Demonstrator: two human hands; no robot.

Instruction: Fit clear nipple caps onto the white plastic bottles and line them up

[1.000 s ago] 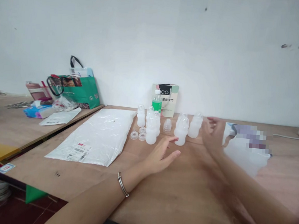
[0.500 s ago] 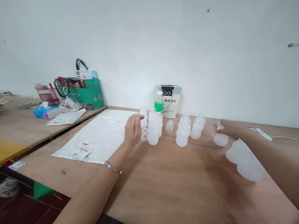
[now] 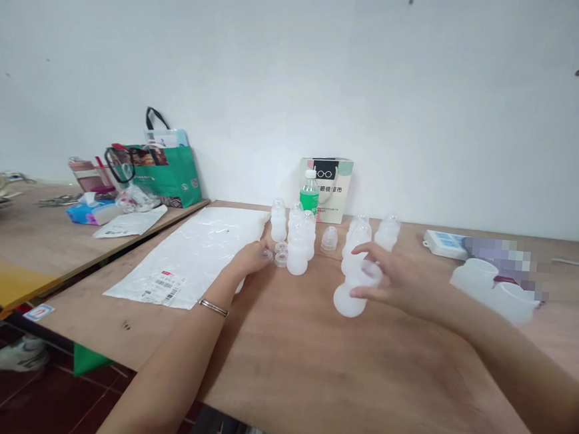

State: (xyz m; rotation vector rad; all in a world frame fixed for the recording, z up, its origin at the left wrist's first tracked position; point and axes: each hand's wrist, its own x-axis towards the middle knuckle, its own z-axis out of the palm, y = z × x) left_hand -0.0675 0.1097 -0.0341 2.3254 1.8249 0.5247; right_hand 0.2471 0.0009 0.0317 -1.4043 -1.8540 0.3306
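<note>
The right hand [image 3: 394, 285] has an open, capless bottle [image 3: 352, 292] near the middle of the wooden table [image 3: 356, 383], fingers curled around its neck and upper body, thumb on the near side, so it's a loose wrap rather than a hard squeeze. The bottle looks like thin translucent white plastic and empty, so I'd guess super light, a bit squashy if you grip the belly, and smooth enough to slip; the neck just under the rim seems the stiffest spot to hold. It's tilted a little, base about at the tabletop, can't tell if it's actually touching. Over to the left, the left hand [image 3: 252, 259] pinches a small clear ring cap [image 3: 267, 255] with its fingertips, right beside another loose cap [image 3: 281, 259]. Just behind are the capped bottles [image 3: 297, 250] standing in a cluster, with a green drink bottle [image 3: 309, 195] farther back and a flat plastic bag [image 3: 191, 256] off to the left.
</note>
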